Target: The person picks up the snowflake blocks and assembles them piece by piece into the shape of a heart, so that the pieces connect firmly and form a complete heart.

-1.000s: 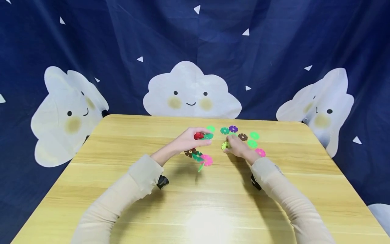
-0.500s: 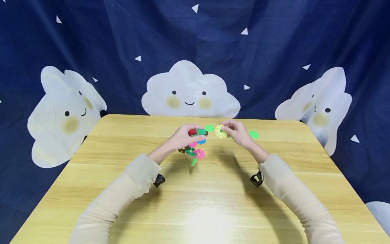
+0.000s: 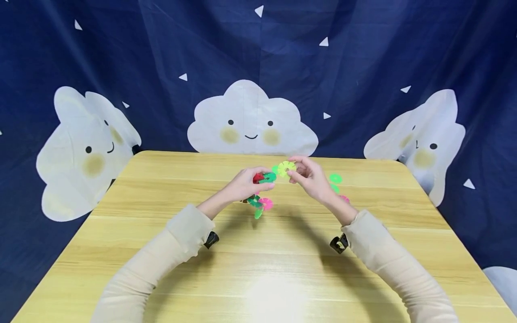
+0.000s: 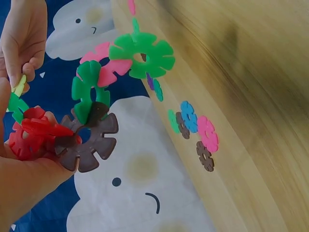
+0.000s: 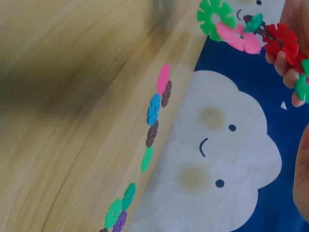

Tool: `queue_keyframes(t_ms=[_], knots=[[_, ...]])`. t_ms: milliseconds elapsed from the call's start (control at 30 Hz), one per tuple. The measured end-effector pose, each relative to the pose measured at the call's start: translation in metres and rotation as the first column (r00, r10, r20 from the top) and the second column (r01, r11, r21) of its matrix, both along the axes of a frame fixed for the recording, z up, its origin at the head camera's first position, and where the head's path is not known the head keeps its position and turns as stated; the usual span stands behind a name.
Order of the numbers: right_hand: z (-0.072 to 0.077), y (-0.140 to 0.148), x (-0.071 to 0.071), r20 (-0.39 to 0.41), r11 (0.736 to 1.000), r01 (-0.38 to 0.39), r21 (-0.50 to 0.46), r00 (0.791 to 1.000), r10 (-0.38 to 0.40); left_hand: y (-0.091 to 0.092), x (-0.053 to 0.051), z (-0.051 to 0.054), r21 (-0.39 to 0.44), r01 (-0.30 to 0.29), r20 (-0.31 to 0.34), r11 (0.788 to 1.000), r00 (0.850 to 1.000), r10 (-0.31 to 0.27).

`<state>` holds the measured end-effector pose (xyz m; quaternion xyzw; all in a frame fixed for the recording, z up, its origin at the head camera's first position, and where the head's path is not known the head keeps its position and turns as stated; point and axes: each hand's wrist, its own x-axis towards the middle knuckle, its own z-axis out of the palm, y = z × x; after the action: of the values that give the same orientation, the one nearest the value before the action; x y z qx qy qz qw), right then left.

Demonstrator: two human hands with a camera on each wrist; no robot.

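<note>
Yellow disc (image 3: 282, 169) is just right of the chain (image 4: 96, 142), beside its green end disc (image 3: 267, 178); can't tell if they touch. Right grip (image 3: 310, 178) pinches the yellow disc, left grip (image 3: 242, 184) holds the chain. Looks like slotting: cross the edges, align notches, push straight, brace near the joint. Loose light-green disc (image 3: 335, 178) on the counter (image 3: 258, 260), well right of the chain.

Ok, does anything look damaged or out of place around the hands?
Nothing stands out. The chain in the left hand looks joined, the yellow disc in the right hand shows no visible break, and the loose discs lie flat on the table.
</note>
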<state>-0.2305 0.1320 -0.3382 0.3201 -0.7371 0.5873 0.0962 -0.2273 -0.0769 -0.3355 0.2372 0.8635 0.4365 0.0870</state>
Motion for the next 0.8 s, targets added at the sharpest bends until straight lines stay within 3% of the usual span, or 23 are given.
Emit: queue_keyframes(t_ms=[167,467,667,800], knots=[[0.007,-0.007,0.013,-0.065,1.000,-0.002,-0.011,0.998,0.002,0.000,0.001,-0.001,0.035,0.012,-0.010,0.999,1.000,-0.011],[-0.005,-0.010,0.008,-0.090,0.999,0.045,-0.019,0.995,-0.047,-0.002,0.005,-0.001,0.101,-0.006,-0.044,0.995,0.999,0.010],[-0.002,-0.012,0.010,-0.184,0.998,0.033,-0.048,0.982,-0.041,0.001,0.009,0.007,0.122,0.015,-0.136,0.992,0.991,0.002],[0.001,-0.014,0.012,-0.172,0.995,0.065,-0.082,0.982,-0.078,0.003,0.009,0.013,0.124,0.036,-0.165,0.992,0.986,-0.015]])
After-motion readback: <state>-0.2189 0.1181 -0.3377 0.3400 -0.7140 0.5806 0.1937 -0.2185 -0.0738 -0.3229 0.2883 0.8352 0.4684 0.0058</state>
